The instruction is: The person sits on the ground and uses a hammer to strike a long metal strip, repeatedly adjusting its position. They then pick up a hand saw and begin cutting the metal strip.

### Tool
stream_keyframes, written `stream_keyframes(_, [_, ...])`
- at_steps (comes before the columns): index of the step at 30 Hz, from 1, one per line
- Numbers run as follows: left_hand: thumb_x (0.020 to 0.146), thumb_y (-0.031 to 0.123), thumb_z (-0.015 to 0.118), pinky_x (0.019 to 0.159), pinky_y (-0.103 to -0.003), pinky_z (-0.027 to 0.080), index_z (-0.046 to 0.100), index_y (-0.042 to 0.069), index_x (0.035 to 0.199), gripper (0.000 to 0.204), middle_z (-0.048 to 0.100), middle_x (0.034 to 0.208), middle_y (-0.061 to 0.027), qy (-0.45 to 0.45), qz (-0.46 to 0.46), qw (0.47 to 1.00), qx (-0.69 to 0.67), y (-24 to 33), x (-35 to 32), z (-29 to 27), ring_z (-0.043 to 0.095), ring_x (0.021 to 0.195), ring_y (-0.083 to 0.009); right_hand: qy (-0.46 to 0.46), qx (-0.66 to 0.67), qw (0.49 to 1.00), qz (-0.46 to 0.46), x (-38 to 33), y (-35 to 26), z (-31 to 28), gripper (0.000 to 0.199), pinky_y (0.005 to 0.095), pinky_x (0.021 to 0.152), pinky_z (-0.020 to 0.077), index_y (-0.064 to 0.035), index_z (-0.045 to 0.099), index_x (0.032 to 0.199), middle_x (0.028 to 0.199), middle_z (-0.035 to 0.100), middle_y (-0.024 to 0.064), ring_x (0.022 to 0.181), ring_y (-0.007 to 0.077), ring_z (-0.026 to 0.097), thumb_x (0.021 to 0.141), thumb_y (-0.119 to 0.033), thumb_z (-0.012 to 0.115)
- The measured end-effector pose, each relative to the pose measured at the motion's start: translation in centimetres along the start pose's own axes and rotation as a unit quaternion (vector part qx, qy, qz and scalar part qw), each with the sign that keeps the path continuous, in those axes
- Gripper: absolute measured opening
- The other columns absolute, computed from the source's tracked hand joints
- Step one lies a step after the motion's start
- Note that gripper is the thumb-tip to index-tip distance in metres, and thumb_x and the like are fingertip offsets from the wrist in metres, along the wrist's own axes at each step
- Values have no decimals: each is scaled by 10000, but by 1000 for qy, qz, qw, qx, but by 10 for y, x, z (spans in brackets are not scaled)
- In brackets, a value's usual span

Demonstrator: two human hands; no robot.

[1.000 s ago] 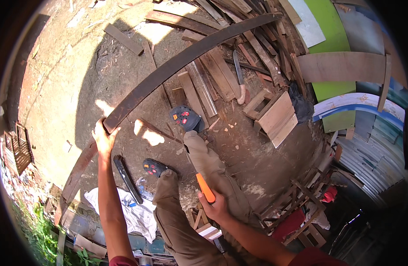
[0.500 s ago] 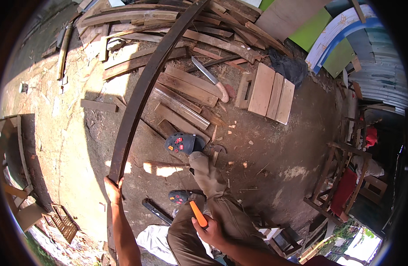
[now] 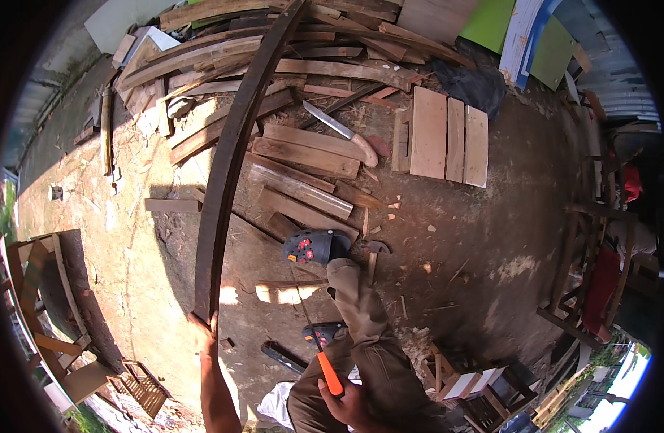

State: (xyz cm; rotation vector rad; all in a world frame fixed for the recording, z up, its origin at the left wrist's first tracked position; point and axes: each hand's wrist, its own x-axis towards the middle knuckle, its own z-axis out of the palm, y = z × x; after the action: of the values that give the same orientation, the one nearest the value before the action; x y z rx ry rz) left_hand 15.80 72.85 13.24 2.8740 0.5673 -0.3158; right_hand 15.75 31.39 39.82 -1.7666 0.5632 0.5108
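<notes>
My left hand (image 3: 204, 333) is closed around the near end of a long dark wooden beam (image 3: 227, 169), which slants away across the left of my view to the woodpile. My right hand (image 3: 344, 405) grips an orange-handled tool (image 3: 330, 375) in front of my legs. From its handle a long, thin, dark shaft or blade points away toward my shoes; its exact kind is unclear. A dark clog (image 3: 314, 247) with red charms is on my foot, and a hammer (image 3: 375, 252) lies beside it.
Several planks (image 3: 310, 155) lie ahead, with a wooden-handled machete (image 3: 343, 130) across them. A slatted wooden piece (image 3: 447, 137) sits to their right. Curved beams (image 3: 194, 61) are heaped at the far side. Wooden frames (image 3: 599, 267) stand at the right, and a small slatted rack (image 3: 140, 390) lies at the lower left.
The whole view has shifted. The beam's held end and both hands now appear lower and slightly farther right. The tool's thin dark shaft shows more plainly now. Both grips stay the same.
</notes>
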Motion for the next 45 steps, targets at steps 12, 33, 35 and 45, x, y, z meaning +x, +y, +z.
stream_keyframes(12, [859, 613, 700, 818, -575, 494, 496, -45, 1201, 770, 588, 1066, -312, 31, -13, 999, 27, -1, -10, -5, 603, 953, -503, -47, -52, 996, 58, -3, -2, -1, 303, 410, 577, 522, -27, 669, 938, 703, 653, 195, 720, 399, 703, 947, -324, 729])
stream_keyframes(33, [870, 578, 696, 774, -547, 542, 488, -29, 1210, 726, 612, 1032, -323, -10, -7, 1000, -23, 19, 4, -18, 637, 920, -510, -57, -100, 992, 45, -16, 13, 9, 335, 393, 552, 487, -37, 642, 928, 648, 602, 156, 592, 336, 627, 957, -362, 715])
stream_keyframes(35, [866, 570, 706, 766, -545, 541, 490, -29, 1177, 709, 619, 1000, -319, 12, 12, 999, -36, 16, 6, -13, 637, 910, -513, -43, -95, 994, 37, -15, 11, 9, 347, 374, 530, 462, -33, 624, 850, 601, 565, 129, 520, 302, 589, 959, -349, 719])
stream_keyframes(45, [867, 532, 743, 644, -537, 543, 524, -15, 1125, 643, 667, 898, -319, 17, 25, 997, -72, 24, 9, -36, 664, 805, -533, -61, -97, 992, 50, -12, 4, 4, 356, 387, 540, 468, -27, 620, 846, 614, 575, 143, 556, 328, 626, 957, -350, 720])
